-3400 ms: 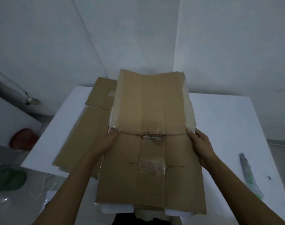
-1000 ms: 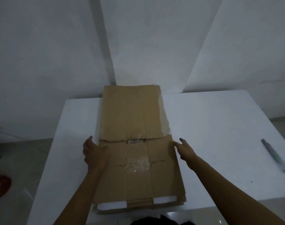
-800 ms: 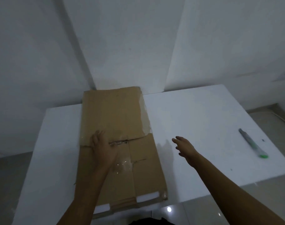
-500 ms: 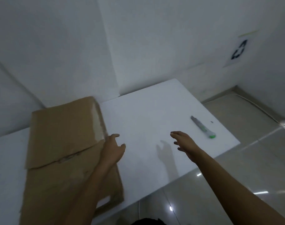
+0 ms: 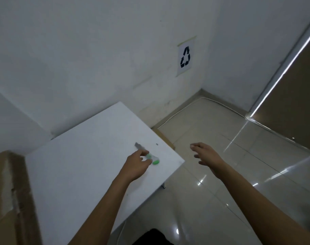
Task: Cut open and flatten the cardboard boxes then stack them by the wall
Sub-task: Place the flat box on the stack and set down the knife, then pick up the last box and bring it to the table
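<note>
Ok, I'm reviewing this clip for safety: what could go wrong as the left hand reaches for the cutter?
The grey utility cutter with a green end lies close to the corner edge of the white table; a clumsy touch from the left hand could knock it onto the tiled floor. Whether its blade is out cannot be told, so fingers closing near the grey tip might get cut.

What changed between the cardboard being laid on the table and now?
The left grip let go of the flattened cardboard and moved right across the table to the green-tipped cutter, fingers curling about it; whether it holds is unclear. The right grip also left the cardboard and hangs open past the table's edge. Cardboard and cutter lie unmoved.
</note>
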A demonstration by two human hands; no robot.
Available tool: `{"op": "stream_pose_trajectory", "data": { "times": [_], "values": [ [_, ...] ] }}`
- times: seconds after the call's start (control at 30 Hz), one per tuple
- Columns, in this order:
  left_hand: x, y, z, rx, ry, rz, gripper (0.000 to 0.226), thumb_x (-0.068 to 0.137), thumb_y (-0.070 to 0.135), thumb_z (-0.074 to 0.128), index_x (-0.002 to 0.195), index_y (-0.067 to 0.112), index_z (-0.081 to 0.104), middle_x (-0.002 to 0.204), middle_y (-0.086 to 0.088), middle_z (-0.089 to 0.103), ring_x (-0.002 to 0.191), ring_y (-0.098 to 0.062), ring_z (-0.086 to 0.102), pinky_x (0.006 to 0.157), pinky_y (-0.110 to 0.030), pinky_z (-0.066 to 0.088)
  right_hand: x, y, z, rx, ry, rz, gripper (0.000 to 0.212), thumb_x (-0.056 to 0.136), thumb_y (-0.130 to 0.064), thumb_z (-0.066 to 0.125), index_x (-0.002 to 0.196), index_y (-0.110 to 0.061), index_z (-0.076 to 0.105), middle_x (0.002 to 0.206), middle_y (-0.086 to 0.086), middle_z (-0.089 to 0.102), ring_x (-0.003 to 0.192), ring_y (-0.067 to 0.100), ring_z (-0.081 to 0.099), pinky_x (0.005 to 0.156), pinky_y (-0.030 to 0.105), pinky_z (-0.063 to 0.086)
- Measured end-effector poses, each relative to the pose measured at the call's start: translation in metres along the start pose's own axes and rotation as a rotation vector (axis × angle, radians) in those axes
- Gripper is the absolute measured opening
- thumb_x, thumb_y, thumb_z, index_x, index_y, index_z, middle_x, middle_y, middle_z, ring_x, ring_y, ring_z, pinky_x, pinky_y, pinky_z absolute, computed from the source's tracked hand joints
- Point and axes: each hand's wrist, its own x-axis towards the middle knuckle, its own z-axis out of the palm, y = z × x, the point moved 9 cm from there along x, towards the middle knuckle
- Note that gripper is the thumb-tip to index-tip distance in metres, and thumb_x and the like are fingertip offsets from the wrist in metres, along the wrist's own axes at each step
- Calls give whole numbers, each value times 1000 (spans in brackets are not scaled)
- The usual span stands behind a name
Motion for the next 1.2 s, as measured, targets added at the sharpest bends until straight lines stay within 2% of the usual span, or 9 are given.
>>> {"op": "stream_pose_trajectory", "data": {
  "times": [0.23,0.4,0.5,0.6,0.67,0.73,0.87,1.03,1.2],
  "values": [
    [87,65,37,-40,-35,1,35,98,24,60,133,22,54,140,3,54,130,-16,50,97,-28,42,80,6,-69,43,27,67,28,100,-36,55,125,-23,59,118,-2,61,110,20,60,84,34,50],
    [147,98,64,-72,-79,-6,35,97,25,60,131,19,56,127,1,60,103,-9,55,88,-25,42,140,0,-112,49,42,98,33,100,-39,55,130,-24,56,124,-3,58,110,19,58,88,36,48],
    [180,113,75,-81,-95,-54,37,97,26,59,134,20,53,124,-1,59,96,-7,53,84,-27,46,178,-11,-133,48,35,105,36,99,-38,56,132,-24,56,126,-2,58,112,20,58,89,37,48],
    [215,123,85,-107,-80,-103,38,99,26,56,136,23,48,119,6,51,85,4,47,67,-15,39,225,-20,-148,20,-6,97,39,99,-40,56,135,-25,54,127,-3,58,112,19,58,90,37,48],
    [240,130,88,-129,-48,-138,41,99,24,56,138,21,48,117,4,51,82,4,46,65,-13,37,260,-28,-152,-4,-62,100,40,99,-40,57,136,-25,51,126,-2,57,112,20,57,91,37,47],
    [262,137,86,-134,0,-172,43,98,22,56,140,19,48,125,2,53,92,-2,49,72,-18,42,298,-37,-152,-33,-126,99,43,98,-41,58,137,-25,50,125,-1,57,110,20,57,90,37,47],
    [292,147,73,-169,121,-269,43,97,25,60,139,19,51,143,0,51,124,-14,49,100,-27,42,361,-63,-144,-103,-245,83,44,97,-40,60,137,-25,51,125,2,58,108,20,58,88,37,49],
    [333,128,55,-233,229,-370,43,98,26,59,139,16,51,142,-1,52,119,-12,49,94,-22,38,430,-90,-102,-263,-407,62,49,97,-41,60,141,-23,49,131,6,56,116,24,57,100,43,49],
    [405,62,60,-270,194,-506,45,97,25,60,140,14,50,142,-5,51,129,-20,48,104,-27,39,502,-69,-54,-435,-508,101,49,98,-39,59,142,-23,47,134,5,56,119,22,54,107,44,44]
  ]
}}
